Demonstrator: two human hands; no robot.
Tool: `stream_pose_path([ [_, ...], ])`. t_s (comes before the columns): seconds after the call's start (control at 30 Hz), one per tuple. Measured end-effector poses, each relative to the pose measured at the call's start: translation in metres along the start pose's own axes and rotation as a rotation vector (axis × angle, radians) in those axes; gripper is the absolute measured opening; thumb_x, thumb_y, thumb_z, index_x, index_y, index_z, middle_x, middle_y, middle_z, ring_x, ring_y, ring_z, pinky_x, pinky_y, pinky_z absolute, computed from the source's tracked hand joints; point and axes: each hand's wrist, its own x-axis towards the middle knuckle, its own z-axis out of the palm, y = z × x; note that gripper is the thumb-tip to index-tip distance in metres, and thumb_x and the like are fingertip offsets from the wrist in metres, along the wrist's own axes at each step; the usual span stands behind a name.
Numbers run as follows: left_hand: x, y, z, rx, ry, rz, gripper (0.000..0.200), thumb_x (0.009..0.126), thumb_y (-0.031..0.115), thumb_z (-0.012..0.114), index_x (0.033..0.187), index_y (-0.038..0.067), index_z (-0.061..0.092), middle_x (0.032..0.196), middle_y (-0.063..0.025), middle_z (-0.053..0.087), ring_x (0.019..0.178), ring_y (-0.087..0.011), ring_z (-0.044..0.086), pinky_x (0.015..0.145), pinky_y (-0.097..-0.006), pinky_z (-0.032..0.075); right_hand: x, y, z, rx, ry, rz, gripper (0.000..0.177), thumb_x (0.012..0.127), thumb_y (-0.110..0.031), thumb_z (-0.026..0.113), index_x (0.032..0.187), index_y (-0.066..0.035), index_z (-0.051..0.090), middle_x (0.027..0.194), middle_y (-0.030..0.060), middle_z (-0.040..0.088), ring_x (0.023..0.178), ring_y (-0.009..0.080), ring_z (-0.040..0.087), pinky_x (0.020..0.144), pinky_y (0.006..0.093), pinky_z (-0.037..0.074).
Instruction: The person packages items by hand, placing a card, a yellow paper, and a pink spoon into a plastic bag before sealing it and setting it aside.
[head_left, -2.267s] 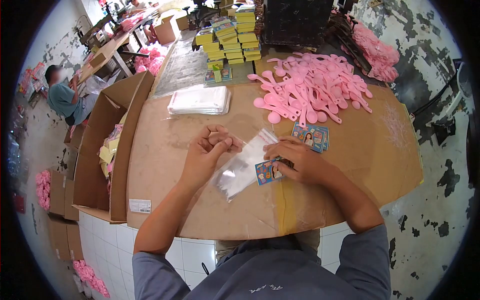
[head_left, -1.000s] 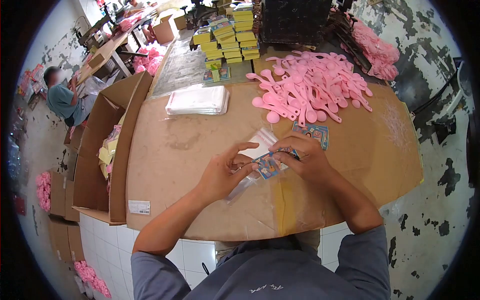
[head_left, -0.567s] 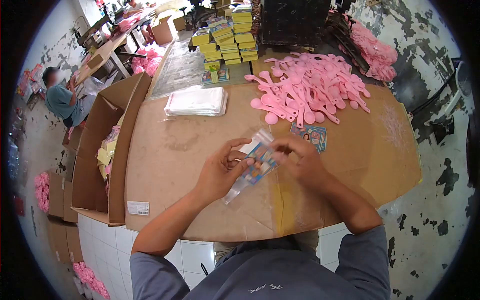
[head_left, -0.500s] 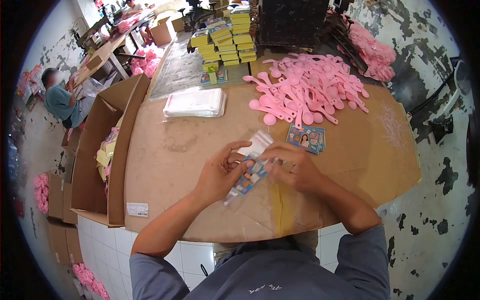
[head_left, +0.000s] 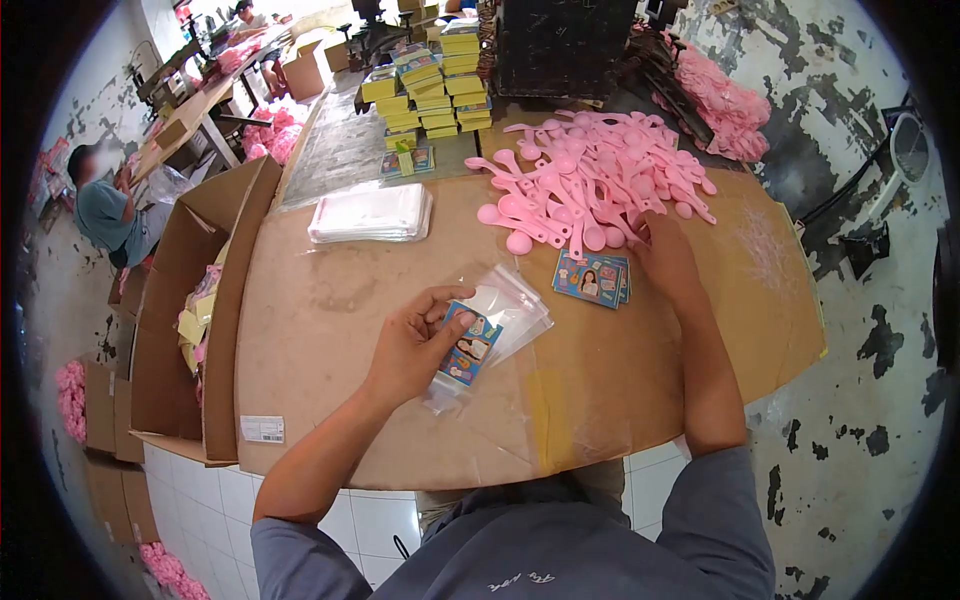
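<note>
My left hand [head_left: 415,338] is closed on a clear plastic bag [head_left: 512,305] and a blue printed card [head_left: 470,345], its thumb lying over the card's top. The bag's clear end spreads to the right of the card. At the near edge of the pile of pink spoons [head_left: 600,170] is my right hand [head_left: 662,250], with its fingertips by a spoon; whether they grip it is hard to tell. A small stack of blue cards [head_left: 590,280] lies just left of my right hand, below the pile.
Clear bags [head_left: 370,213] lie stacked on the cardboard-covered table [head_left: 330,370]. Stacks of yellow-edged cards [head_left: 440,90] stand behind. An open cardboard box [head_left: 225,400] is at the left, beyond it a seated person [head_left: 105,215]. A black box [head_left: 560,50] stands at the back.
My right hand has left the bag and moved up and right to the spoon pile. My left hand keeps hold of the bag and card. The view has shifted slightly.
</note>
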Motion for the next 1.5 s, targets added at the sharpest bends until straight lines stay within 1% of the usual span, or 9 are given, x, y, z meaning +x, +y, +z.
stream_pose_path([
  [0.1, 0.001, 0.003, 0.002, -0.029, 0.011, 0.009, 0.030, 0.105, 0.014, 0.063, 0.132, 0.002, 0.062, 0.101, -0.0032, 0.074, 0.078, -0.0019, 0.063, 0.062, -0.0193, 0.048, 0.000, -0.005, -0.012, 0.128, -0.071, 0.073, 0.021, 0.088, -0.009, 0.072, 0.107, -0.002, 0.069, 0.100, 0.0158, 0.063, 0.093, 0.0326, 0.063, 0.080, 0.0431, 0.050],
  [0.2, 0.001, 0.003, -0.004, -0.006, 0.008, -0.039, 0.030, 0.105, 0.014, 0.062, 0.133, 0.002, 0.061, 0.102, -0.0029, 0.074, 0.078, -0.0013, 0.063, 0.060, -0.0194, 0.048, 0.000, -0.011, -0.021, 0.196, 0.191, -0.127, 0.016, 0.092, -0.007, 0.069, 0.106, 0.000, 0.072, 0.100, 0.0128, 0.065, 0.088, 0.0257, 0.062, 0.076, 0.0379, 0.050],
  [0.4, 0.001, -0.001, -0.001, -0.061, -0.037, -0.025, 0.030, 0.104, 0.013, 0.063, 0.132, 0.002, 0.061, 0.104, -0.0036, 0.074, 0.078, -0.0009, 0.062, 0.059, -0.0199, 0.047, -0.027, -0.086, -0.023, 0.677, -0.102, -0.236, 0.014, 0.097, -0.008, 0.065, 0.107, -0.002, 0.072, 0.101, 0.0072, 0.067, 0.085, 0.0144, 0.062, 0.075, 0.0288, 0.048],
  [0.57, -0.002, 0.005, 0.004, -0.026, -0.070, -0.049, 0.031, 0.102, 0.007, 0.064, 0.132, 0.000, 0.061, 0.107, -0.0080, 0.074, 0.093, -0.0096, 0.070, 0.077, -0.0236, 0.057, -0.044, -0.111, -0.008, 0.776, -0.190, -0.290, 0.014, 0.097, -0.007, 0.064, 0.108, -0.003, 0.072, 0.100, 0.0064, 0.067, 0.088, 0.0155, 0.061, 0.077, 0.0309, 0.049],
  [0.8, -0.002, -0.002, 0.000, 0.183, -0.153, -0.078, 0.030, 0.102, 0.012, 0.066, 0.129, -0.001, 0.066, 0.105, -0.0069, 0.075, 0.092, -0.0074, 0.069, 0.077, -0.0234, 0.056, -0.046, -0.114, -0.011, 0.623, -0.361, -0.424, 0.015, 0.097, -0.008, 0.064, 0.111, -0.004, 0.070, 0.101, 0.0085, 0.065, 0.092, 0.0204, 0.063, 0.082, 0.0326, 0.050],
  [1.0, -0.008, 0.006, 0.009, 0.187, -0.200, -0.032, 0.030, 0.102, 0.015, 0.067, 0.128, -0.001, 0.066, 0.102, -0.0055, 0.074, 0.086, -0.0069, 0.067, 0.073, -0.0237, 0.055, -0.064, -0.141, 0.006, 0.691, -0.271, -0.459, 0.047, 0.098, -0.007, 0.060, 0.145, -0.004, 0.051, 0.140, 0.0156, 0.058, 0.130, 0.0291, 0.055, 0.110, 0.0396, 0.042],
  [1.17, -0.008, -0.001, 0.008, -0.100, -0.254, -0.046, 0.027, 0.104, 0.017, 0.065, 0.124, 0.000, 0.068, 0.099, -0.0052, 0.073, 0.082, -0.0062, 0.066, 0.070, -0.0232, 0.053, -0.061, -0.154, -0.006, 1.469, -0.776, -0.186, 0.057, 0.097, -0.005, 0.058, 0.152, -0.004, 0.042, 0.152, 0.0148, 0.050, 0.144, 0.0286, 0.042, 0.121, 0.0411, 0.029],
  [1.37, -0.010, 0.018, -0.002, -0.156, -0.400, -0.191, 0.029, 0.106, 0.018, 0.062, 0.127, -0.001, 0.065, 0.109, -0.0048, 0.074, 0.096, -0.0082, 0.066, 0.085, -0.0252, 0.054, -0.048, -0.148, -0.018, 0.770, -0.418, -0.734, 0.033, 0.094, -0.006, 0.065, 0.127, -0.006, 0.064, 0.134, 0.0119, 0.062, 0.130, 0.0287, 0.055, 0.112, 0.0433, 0.039],
  [1.5, -0.011, 0.008, 0.006, -0.180, -0.290, 0.056, 0.034, 0.105, 0.018, 0.063, 0.134, 0.001, 0.060, 0.125, -0.0067, 0.069, 0.112, -0.0119, 0.064, 0.096, -0.0294, 0.052, -0.048, -0.171, -0.050, 0.774, -0.251, -0.780, 0.012, 0.090, -0.008, 0.071, 0.103, -0.008, 0.073, 0.110, 0.0045, 0.068, 0.112, 0.0261, 0.063, 0.097, 0.0427, 0.048],
])
